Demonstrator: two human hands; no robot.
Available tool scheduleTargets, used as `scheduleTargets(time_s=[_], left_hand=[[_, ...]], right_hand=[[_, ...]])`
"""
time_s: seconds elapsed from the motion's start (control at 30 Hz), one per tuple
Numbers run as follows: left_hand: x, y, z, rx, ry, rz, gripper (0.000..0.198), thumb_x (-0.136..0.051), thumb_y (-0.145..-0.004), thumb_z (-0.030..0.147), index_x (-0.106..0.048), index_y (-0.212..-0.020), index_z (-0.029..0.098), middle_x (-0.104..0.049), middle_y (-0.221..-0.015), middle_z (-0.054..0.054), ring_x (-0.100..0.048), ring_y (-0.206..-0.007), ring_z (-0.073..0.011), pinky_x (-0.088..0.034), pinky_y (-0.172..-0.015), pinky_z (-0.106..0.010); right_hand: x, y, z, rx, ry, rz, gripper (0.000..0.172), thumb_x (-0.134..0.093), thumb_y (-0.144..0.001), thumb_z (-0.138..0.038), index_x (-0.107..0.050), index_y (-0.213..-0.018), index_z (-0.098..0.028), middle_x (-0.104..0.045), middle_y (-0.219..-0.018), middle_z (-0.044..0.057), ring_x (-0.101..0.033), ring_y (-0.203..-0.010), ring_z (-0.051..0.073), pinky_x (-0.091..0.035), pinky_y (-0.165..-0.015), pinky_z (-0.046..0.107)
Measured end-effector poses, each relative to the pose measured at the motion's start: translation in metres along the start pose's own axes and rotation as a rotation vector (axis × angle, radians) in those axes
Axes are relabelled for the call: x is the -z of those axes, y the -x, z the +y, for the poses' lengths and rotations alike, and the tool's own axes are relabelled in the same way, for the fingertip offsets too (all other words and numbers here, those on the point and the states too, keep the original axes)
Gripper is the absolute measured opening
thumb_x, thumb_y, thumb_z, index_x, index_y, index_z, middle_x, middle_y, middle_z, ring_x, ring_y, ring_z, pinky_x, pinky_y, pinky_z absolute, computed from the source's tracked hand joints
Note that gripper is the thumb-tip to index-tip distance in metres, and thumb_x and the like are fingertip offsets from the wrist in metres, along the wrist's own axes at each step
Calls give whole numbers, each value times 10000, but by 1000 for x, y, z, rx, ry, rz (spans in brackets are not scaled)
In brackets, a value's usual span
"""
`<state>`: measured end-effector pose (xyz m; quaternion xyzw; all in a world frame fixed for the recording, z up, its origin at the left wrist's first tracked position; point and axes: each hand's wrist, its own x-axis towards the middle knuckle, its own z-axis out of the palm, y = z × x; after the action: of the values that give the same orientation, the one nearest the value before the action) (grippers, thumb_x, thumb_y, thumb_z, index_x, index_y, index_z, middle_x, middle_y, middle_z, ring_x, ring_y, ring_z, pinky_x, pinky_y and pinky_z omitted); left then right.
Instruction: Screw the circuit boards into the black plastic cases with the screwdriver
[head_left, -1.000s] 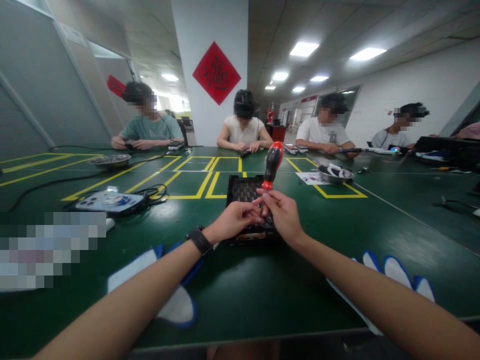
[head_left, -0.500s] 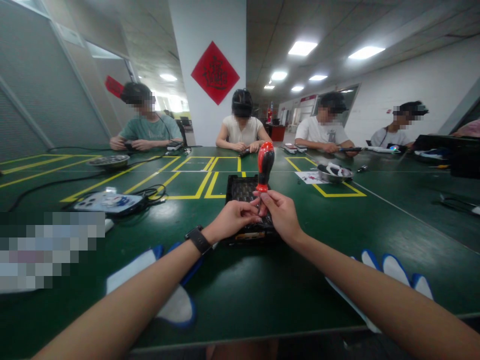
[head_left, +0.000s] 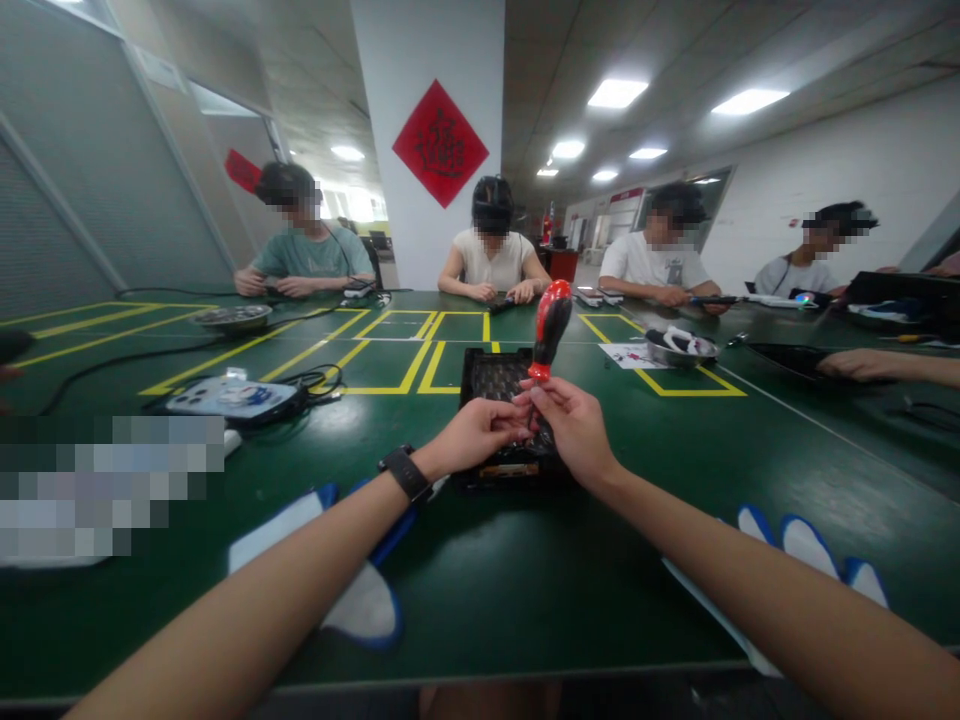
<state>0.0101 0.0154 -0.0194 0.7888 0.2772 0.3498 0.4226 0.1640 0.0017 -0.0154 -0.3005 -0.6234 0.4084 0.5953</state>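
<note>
A screwdriver with a red and black handle [head_left: 550, 324] stands upright over a black tray of bits [head_left: 489, 376]. My right hand [head_left: 576, 428] is closed around its lower end, just below the handle. My left hand [head_left: 474, 436] pinches at the shaft beside the right fingers; what sits between its fingertips is too small to make out. A black watch [head_left: 406, 473] is on my left wrist. Both hands hover above the near end of the tray.
White gloves with blue fingertips lie under my left forearm [head_left: 352, 600] and my right forearm [head_left: 810, 548]. A phone [head_left: 229, 398] with cables lies at left. A metal bowl [head_left: 679, 348] sits at right. Several people sit along the far edge of the green table [head_left: 480, 590]; another person's arm [head_left: 885, 366] reaches in from the right.
The screwdriver handle tilted upright, then leaned slightly right again. My hands stayed together at its lower end. A person's arm has come into view at the right.
</note>
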Motion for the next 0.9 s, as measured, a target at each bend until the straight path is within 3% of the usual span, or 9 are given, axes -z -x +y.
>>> scheduleTargets(time_s=[0.4, 0.7, 0.9], left_hand=[[-1, 0, -3, 43, 55, 30, 213, -657, -698, 290, -623, -776, 95, -642, -750, -31, -576, -680, -105, -467, -662, -240], [0, 1, -3, 30, 28, 29, 215, -629, -730, 291, -621, -768, 79, -642, -740, -41, -565, -668, -101, -448, -649, -232], [1, 1, -3, 39, 32, -3, 234, -590, -765, 292, -619, -876, 88, -663, -838, -69, -599, -738, -123, -464, -692, -252]], right_hand=[[-2, -1, 3, 15, -17, 85, 256, -705, -657, -322, -613, -825, -153, -668, -751, 32, -638, -670, 144, -516, -635, 274], [-1, -1, 1, -6, -53, 1, 283, -519, -809, -406, -578, -925, -155, -656, -807, 47, -599, -644, 111, -500, -606, 255], [0, -1, 2, -33, -67, -1, 242, -558, -786, -350, -569, -925, -154, -650, -849, 52, -590, -664, 114, -477, -542, 227]])
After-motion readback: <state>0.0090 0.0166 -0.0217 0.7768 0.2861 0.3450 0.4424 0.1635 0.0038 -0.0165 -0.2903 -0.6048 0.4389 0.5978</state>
